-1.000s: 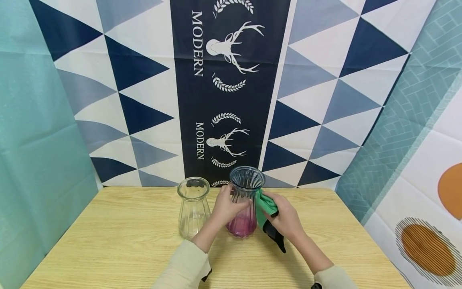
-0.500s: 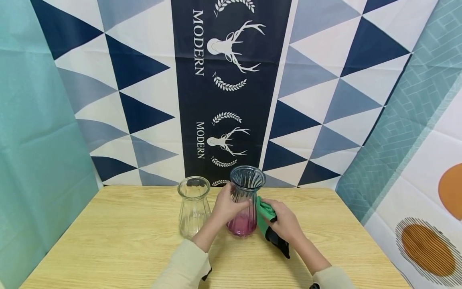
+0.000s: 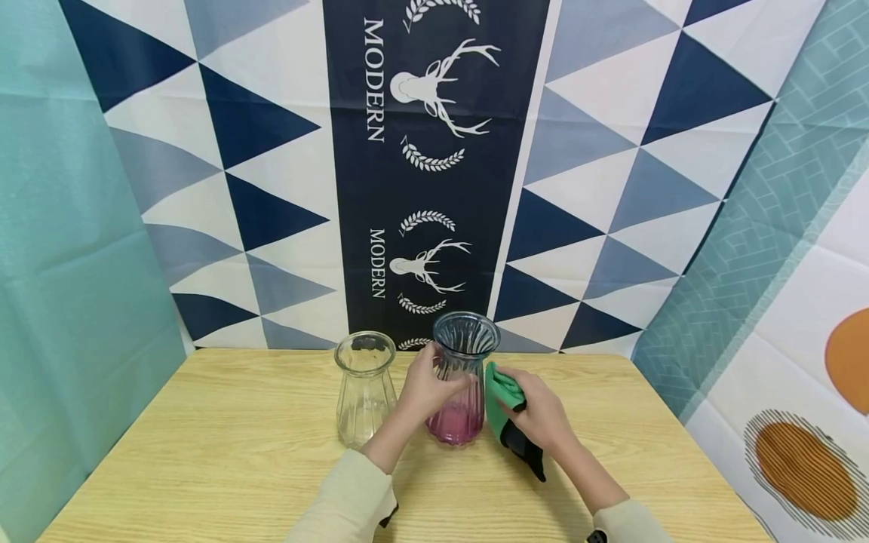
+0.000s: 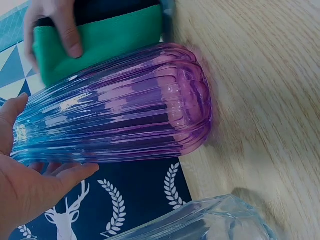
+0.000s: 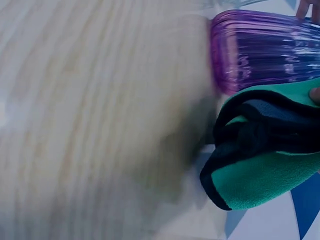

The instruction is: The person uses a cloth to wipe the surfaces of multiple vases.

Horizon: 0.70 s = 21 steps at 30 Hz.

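A ribbed glass vase (image 3: 456, 422), blue at the flared rim and pink-purple at the base, stands upright on the table. My left hand (image 3: 429, 388) grips it around the neck, thumb on the near side. In the left wrist view the vase (image 4: 135, 105) fills the middle, with the left hand's fingers (image 4: 75, 175) curled about its upper part. My right hand (image 3: 539, 411) holds a folded green cloth with black edging (image 3: 504, 388) at the vase's right side. The right wrist view shows the cloth (image 5: 260, 182) bunched close beside the purple base, its black trim hanging loose.
A clear glass vase (image 3: 365, 407) stands just left of the left hand and forearm. The wooden table (image 3: 237, 452) reaches back to a patterned cloth backdrop (image 3: 271, 188). Teal hangings (image 3: 81, 264) border the left side.
The right hand with the cloth has shifted slightly down and up along the vase's right side, now a little apart from it. The left hand and both vases have stayed put.
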### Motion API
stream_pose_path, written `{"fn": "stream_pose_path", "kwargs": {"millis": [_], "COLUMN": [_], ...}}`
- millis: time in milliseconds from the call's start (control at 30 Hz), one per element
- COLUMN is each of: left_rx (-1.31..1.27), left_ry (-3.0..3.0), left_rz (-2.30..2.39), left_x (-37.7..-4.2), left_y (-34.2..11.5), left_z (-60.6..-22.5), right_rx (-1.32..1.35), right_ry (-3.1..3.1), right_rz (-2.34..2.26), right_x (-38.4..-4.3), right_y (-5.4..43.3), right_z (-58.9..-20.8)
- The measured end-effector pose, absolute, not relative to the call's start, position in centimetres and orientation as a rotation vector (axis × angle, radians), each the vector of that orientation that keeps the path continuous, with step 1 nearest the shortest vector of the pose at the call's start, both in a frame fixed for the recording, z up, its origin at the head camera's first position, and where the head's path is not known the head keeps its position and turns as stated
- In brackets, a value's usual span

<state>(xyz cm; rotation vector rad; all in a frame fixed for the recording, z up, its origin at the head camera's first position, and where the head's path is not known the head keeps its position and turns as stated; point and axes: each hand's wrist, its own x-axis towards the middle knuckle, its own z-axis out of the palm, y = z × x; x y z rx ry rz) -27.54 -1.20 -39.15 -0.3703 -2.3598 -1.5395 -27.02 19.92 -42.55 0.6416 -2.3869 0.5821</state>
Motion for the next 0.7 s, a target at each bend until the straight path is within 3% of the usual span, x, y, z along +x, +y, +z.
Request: {"fn": "stream_pose_path", "kwargs": {"millis": [267, 700], "left_rx": [-0.396, -0.418], "left_ry": [-2.358, -2.373], "left_rz": [-1.556, -1.585], "left_x": [-27.5, -27.6], "left_y": [-1.2, -1.3], "left_z": [-39.1, -39.3], "right_rx": [0.686, 0.661], "right_ry": [-2.230, -2.390], "right_rz": [0.594, 0.600], "right_x": [-26.9, -26.9], "right_y": [19.0, 19.4], "right_z": [-41.0, -43.0]}}
